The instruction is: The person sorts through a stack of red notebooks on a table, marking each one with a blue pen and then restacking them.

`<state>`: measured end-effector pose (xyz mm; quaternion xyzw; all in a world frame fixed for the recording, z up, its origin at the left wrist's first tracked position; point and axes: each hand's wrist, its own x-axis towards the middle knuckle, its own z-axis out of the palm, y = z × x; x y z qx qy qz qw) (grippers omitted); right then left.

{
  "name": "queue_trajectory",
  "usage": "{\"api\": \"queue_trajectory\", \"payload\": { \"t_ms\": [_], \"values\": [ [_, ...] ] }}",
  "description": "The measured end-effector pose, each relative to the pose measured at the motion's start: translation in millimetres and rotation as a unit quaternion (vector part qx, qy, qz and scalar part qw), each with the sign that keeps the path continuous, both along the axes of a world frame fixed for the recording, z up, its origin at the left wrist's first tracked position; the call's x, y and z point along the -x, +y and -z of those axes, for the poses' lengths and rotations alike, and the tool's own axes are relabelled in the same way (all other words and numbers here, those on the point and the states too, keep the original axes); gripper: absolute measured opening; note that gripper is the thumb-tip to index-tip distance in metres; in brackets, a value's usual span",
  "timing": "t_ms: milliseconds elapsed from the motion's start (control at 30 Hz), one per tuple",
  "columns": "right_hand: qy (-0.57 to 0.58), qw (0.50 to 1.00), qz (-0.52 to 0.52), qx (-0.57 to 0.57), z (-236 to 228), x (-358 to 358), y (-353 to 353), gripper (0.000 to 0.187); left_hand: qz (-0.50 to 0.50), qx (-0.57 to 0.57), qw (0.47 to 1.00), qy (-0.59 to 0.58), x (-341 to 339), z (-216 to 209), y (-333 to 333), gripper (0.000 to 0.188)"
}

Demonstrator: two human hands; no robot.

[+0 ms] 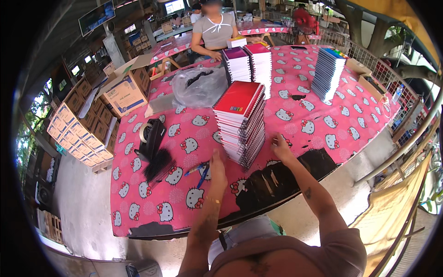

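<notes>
A tall stack of red spiral notebooks (240, 99) stands in front of me on the pink patterned tablecloth (189, 145). My left hand (218, 170) is upright beside the stack's lower left side, fingers stretched out and nothing in them; I cannot tell whether it touches. To the right of the stack, with a gap between, my right hand (280, 147) has loosely bent, parted fingers and holds nothing. Blue pens (201, 174) lie just left of my left hand. Farther left are a black tape dispenser (152, 139) and a heap of black binding coils (159, 167).
Beyond the red stack stand purple notebooks (237, 64), pink notebooks (260, 60) and a clear plastic bag (199, 87). Blue-topped notebooks (328, 76) stand at right. Another person (215, 30) is across the table. Cardboard boxes (85, 122) are piled at left. The cloth is torn along the near edge.
</notes>
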<state>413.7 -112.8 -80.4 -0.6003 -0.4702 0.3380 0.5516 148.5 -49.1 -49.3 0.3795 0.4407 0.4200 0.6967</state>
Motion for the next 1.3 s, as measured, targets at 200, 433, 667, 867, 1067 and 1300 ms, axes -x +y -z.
{"api": "queue_trajectory", "payload": {
  "t_ms": [200, 433, 667, 867, 1067, 1300],
  "values": [
    [-0.028, 0.991, -0.133, 0.015, -47.1, 34.1, 6.9, 0.052, 0.031, 0.010, 0.998, -0.047, 7.3, -19.1, -43.3, 0.077],
    [0.126, 0.983, -0.133, 0.015, -50.6, 56.2, -61.6, 0.065, 0.105, 0.047, 0.989, -0.096, 15.2, -27.4, 19.4, 0.056],
    [0.192, 0.979, 0.014, 0.071, -61.0, 62.9, -66.4, 0.053, 0.032, 0.058, 0.997, -0.027, 15.5, -48.9, 47.8, 0.065],
    [0.070, 0.973, 0.055, -0.214, -167.1, 54.5, -14.0, 0.072, -0.229, -0.427, 0.875, -0.010, 12.2, -165.2, 5.4, 0.053],
    [0.108, 0.963, -0.020, -0.248, -209.1, 84.4, 12.5, 0.082, 0.004, -0.359, 0.933, -0.019, -4.3, -188.7, 17.7, 0.038],
    [0.051, 0.952, 0.054, -0.298, -210.0, 62.3, 8.0, 0.072, -0.106, -0.428, 0.893, 0.089, 42.8, -150.6, 34.0, 0.047]
  ]
}}
